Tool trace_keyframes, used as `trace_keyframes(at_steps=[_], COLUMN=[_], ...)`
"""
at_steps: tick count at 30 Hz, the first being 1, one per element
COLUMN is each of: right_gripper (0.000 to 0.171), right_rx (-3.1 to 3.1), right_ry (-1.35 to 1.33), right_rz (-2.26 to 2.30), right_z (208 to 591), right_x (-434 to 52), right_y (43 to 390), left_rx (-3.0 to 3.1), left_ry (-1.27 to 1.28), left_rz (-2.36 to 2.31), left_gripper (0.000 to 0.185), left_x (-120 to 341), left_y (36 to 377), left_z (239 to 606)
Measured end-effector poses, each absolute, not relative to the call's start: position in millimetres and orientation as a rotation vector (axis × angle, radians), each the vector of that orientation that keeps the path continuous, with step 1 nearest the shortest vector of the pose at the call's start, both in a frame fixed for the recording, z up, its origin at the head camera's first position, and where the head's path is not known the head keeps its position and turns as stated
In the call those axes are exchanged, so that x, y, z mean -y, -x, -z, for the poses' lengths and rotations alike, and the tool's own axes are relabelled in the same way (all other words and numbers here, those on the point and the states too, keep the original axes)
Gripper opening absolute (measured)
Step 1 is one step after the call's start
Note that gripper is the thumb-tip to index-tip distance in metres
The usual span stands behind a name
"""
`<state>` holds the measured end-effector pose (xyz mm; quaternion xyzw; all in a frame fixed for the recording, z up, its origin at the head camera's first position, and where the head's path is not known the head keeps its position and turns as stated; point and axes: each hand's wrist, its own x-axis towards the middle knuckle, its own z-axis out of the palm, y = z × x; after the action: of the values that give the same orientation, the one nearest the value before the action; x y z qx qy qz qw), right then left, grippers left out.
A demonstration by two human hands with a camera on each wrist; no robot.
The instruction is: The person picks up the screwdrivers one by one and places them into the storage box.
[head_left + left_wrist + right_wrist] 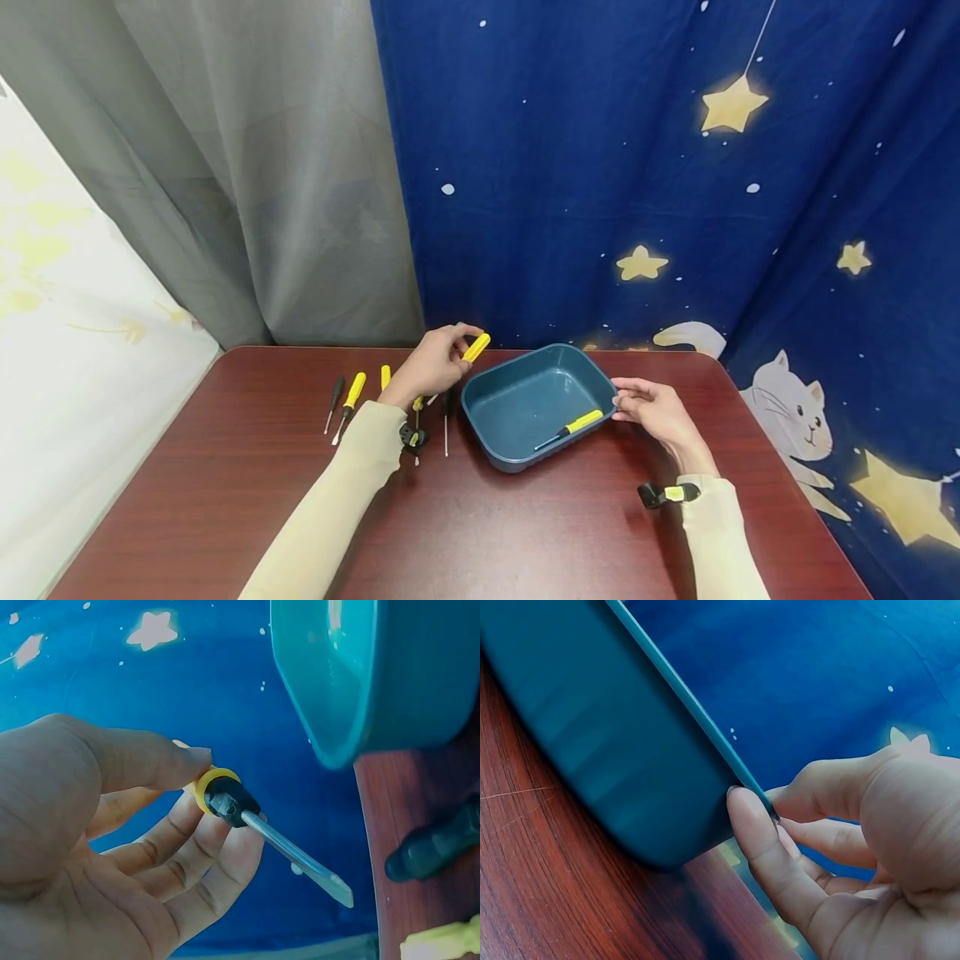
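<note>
1 screwdriver (477,347) (LH (435,360) pinch), RH (654,408) pinching tub (517,408)

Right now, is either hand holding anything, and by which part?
The left hand holds a screwdriver by its yellow handle; the right hand grips the tub by its rim.

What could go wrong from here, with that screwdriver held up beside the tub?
The left hand holds the yellow-handled flat-head screwdriver by its handle alone, blade jutting free, so it might swivel or slip.

The right hand pinches the blue plastic tub at one end of its rim, so a knock could swing the tub. That might nudge a black-handled screwdriver lying close beside it.
</note>
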<state>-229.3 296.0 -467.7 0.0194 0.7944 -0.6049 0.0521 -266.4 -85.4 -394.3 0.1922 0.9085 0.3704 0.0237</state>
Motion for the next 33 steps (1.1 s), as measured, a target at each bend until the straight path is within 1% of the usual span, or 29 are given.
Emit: trace_keyframes(at_steps=[12,33], right_gripper=[0.043,0.044], right_rx=[-2.438,-2.414], right_ry=[-0.077,-0.125], right_rz=[1.841,1.839], right_z=[467.1,465.5], right_x=[-295.2,-295.8], right_y=[228.0,227.0], left_rx=[-2.799,-2.768], left_ry=[-0.649,-0.818], left_rz=[-1.107,-0.953], left_gripper=[0.052,0.05], left_x=[55.1,7.4], left_y=[266.5,269.6], left_z=[392.2,396.0])
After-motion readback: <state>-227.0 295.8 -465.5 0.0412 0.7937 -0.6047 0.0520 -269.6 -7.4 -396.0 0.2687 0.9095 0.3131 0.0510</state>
